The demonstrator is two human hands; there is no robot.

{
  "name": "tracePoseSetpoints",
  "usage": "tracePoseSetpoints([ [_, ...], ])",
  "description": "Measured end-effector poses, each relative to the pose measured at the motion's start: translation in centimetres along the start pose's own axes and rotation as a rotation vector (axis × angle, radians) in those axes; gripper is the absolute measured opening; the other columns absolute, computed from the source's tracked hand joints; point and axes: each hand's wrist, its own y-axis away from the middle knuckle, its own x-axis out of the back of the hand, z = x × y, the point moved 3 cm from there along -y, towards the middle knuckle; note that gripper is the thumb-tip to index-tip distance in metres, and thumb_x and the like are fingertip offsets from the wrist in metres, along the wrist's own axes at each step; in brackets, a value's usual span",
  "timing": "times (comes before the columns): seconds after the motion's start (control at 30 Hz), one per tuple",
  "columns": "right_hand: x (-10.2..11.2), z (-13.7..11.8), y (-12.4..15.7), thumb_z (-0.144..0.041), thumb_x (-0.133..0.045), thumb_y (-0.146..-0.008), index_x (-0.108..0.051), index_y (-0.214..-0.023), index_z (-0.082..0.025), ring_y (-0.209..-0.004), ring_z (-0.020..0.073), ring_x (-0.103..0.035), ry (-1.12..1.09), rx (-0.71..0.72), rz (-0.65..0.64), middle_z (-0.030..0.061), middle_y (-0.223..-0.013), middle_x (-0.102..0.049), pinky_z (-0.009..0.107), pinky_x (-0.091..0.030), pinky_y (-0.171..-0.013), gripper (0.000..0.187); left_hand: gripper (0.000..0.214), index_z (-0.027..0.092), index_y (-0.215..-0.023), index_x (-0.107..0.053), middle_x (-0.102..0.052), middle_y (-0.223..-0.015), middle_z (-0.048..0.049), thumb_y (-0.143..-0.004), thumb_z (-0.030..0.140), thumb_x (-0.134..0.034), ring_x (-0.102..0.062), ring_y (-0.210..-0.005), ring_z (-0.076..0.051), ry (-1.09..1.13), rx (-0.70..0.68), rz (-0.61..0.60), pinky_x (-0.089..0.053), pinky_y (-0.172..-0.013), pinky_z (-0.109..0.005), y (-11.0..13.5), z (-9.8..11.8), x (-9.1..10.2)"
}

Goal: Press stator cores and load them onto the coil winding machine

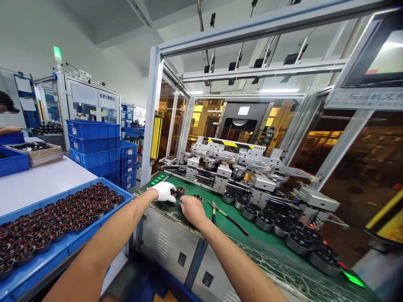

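My left hand (164,191), in a white glove, rests on the green machine table (252,239) with its fingers curled round a small dark wound part (174,193). A second such part (180,190) sits just right of it. My bare right hand (192,209) lies close beside, fingers bent down on the table next to another dark part (197,197). What the right fingers hold, if anything, is hidden.
Pliers (227,217) lie right of my right hand. A curved row of round black holders (283,228) runs along the table before grey machine tooling (239,167). A blue tray (63,245) of several dark parts is at left. Stacked blue crates (94,142) and another person stand far left.
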Motion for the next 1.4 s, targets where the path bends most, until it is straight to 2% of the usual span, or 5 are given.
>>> tracePoseSetpoints([
  [0.27, 1.3, 2.3, 2.5, -0.019, -0.063, -0.096, -0.068, -0.092, -0.013, -0.083, 0.0146, -0.064, -0.043, 0.155, -0.067, 0.0025, -0.088, -0.067, 0.033, -0.054, -0.083, 0.009, 0.051, 0.017, -0.128, -0.063, -0.066, -0.128, -0.0115, -0.087, 0.045, -0.072, -0.063, -0.116, -0.026, 0.044, 0.009, -0.033, -0.049, -0.104, -0.049, -0.2, -0.4, 0.0],
  [0.47, 3.6, 5.4, 2.3, -0.036, -0.063, -0.097, -0.068, -0.114, -0.016, -0.098, 0.0194, -0.061, -0.127, 0.069, 0.184, 0.0089, -0.105, -0.066, 0.032, -0.050, -0.089, 0.026, 0.069, 0.017, -0.135, -0.058, -0.067, -0.130, -0.0122, -0.085, 0.064, -0.064, -0.066, -0.115, -0.024, 0.047, 0.056, -0.044, -0.051, -0.102, -0.043, -0.9, -0.3, 1.9],
  [0.73, 1.2, 8.1, 0.9, -0.027, -0.070, -0.092, -0.067, -0.092, -0.014, -0.101, 0.0185, -0.060, -0.136, -0.030, 0.174, 0.0060, -0.110, -0.065, 0.037, -0.051, -0.092, 0.013, 0.051, 0.012, -0.112, -0.068, -0.071, -0.115, -0.0131, -0.091, 0.059, -0.060, -0.067, -0.108, -0.025, -0.110, 0.287, -0.060, -0.053, -0.097, -0.050, -6.3, 3.6, 0.5],
  [1.0, 3.0, 8.2, 1.5, -0.034, -0.061, -0.099, -0.064, -0.117, -0.013, -0.121, 0.0230, -0.057, -0.119, -0.130, 0.163, 0.0108, -0.126, -0.062, 0.045, -0.047, -0.105, 0.028, 0.054, 0.019, -0.131, -0.061, -0.061, -0.139, -0.0108, -0.083, 0.038, -0.076, -0.058, -0.127, -0.026, -0.045, -0.118, -0.125, -0.045, -0.110, -0.048, -4.9, 3.7, -0.1],
  [1.4, 2.7, 6.6, 3.4, -0.028, -0.062, -0.099, -0.070, -0.107, -0.015, -0.104, 0.0191, -0.067, -0.215, -0.014, -0.133, 0.0067, -0.107, -0.071, 0.044, -0.050, -0.104, 0.017, 0.056, 0.017, -0.128, -0.064, -0.066, -0.132, -0.0114, -0.077, 0.031, -0.079, -0.063, -0.120, -0.027, -0.007, -0.149, -0.139, -0.048, -0.105, -0.046, -3.1, 3.8, 0.4],
])
